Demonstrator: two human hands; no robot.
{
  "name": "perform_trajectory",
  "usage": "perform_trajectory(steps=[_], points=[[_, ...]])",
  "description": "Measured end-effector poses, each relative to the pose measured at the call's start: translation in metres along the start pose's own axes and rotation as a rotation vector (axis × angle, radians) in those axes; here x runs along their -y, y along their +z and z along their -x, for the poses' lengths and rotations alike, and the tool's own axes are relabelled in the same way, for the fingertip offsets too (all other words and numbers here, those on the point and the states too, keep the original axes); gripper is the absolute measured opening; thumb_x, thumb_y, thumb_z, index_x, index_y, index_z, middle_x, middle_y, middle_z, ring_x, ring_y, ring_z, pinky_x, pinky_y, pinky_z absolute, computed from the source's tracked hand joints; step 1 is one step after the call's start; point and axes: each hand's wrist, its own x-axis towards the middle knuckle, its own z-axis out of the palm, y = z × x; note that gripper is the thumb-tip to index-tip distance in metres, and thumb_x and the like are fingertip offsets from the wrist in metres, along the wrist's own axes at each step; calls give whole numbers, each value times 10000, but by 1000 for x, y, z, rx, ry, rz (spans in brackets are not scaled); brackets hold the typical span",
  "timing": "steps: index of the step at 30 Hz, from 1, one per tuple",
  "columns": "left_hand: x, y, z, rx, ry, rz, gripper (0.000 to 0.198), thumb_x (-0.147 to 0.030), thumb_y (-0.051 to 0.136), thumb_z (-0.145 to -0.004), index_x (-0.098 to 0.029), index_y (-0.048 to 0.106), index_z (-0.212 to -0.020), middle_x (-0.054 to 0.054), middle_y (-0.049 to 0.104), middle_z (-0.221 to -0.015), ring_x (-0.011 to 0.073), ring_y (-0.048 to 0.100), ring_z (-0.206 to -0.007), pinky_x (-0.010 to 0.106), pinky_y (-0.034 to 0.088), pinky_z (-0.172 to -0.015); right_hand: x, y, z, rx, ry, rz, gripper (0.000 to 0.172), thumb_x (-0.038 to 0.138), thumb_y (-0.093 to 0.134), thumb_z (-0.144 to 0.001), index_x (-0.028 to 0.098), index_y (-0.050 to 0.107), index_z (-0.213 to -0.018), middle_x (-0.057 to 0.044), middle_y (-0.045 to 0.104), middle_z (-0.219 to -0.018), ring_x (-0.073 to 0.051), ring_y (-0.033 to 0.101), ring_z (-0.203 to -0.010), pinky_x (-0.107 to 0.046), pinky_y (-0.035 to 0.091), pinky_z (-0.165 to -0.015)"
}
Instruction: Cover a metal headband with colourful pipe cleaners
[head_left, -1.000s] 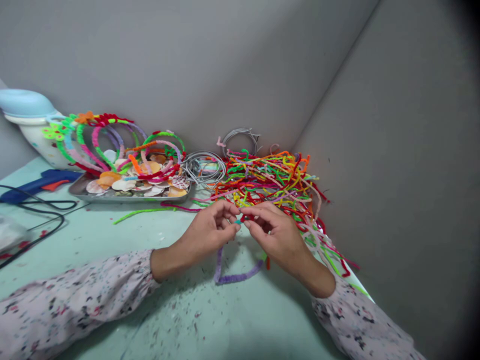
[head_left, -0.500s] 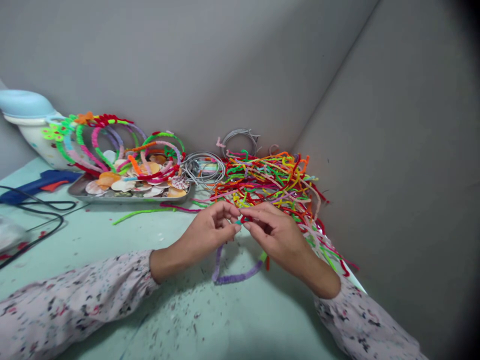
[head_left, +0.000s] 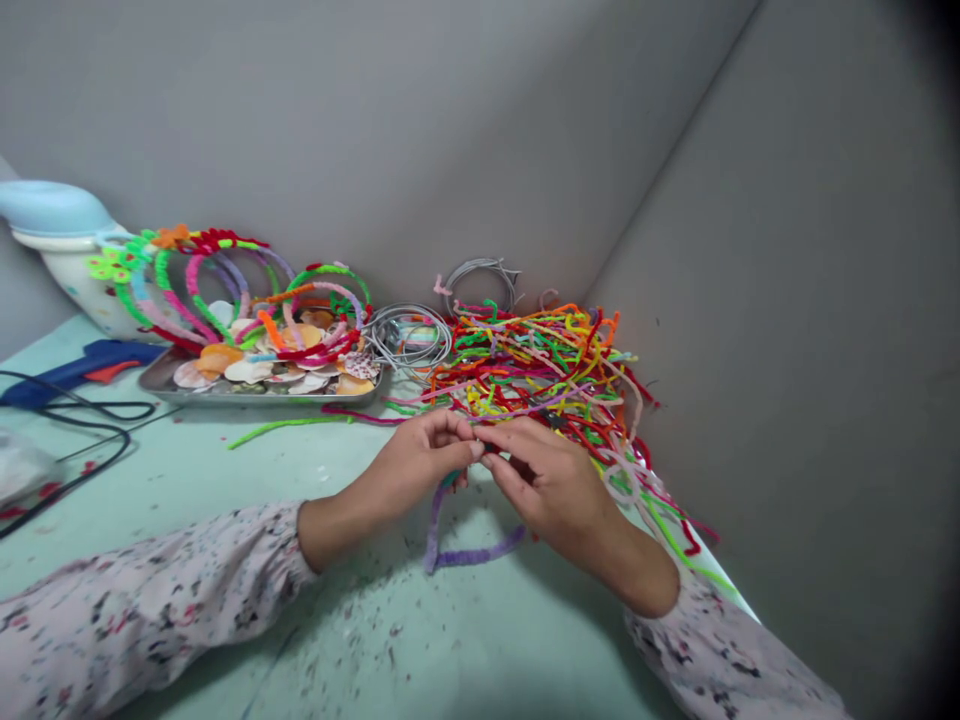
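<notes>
My left hand (head_left: 420, 462) and my right hand (head_left: 547, 478) meet fingertip to fingertip over the pale green table (head_left: 225, 480). Both pinch the upper ends of a purple pipe cleaner (head_left: 465, 553) that hangs down bent into an L shape, its lower part lying on the table. A bit of teal shows under my left fingers. Just behind my hands lies a big tangle of coloured pipe cleaners (head_left: 547, 360).
A metal tray (head_left: 161, 380) of shells and wrapped headbands (head_left: 225, 290) stands at the back left. Bare wire hoops (head_left: 409, 335) lie next to it. A blue glue gun (head_left: 71, 365) with a black cable (head_left: 75, 440) is far left. Grey walls close the back and right.
My hands have drawn slightly closer together and lower, the fingers closing tighter over the pipe cleaner's ends. The purple loop below barely shifted.
</notes>
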Motion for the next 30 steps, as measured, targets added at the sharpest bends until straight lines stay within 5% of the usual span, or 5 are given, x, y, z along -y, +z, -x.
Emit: perform_trajectory(steps=[30], points=[[2, -1, 2, 27, -13, 116, 130, -202, 634, -748, -162, 535, -821, -36, 550, -645, 86, 509, -587, 217, 390, -567, -1, -8, -3, 108, 45, 31, 267, 195, 535, -884, 225, 631, -1132, -55, 661, -1013, -167, 604, -935, -300, 485, -840]])
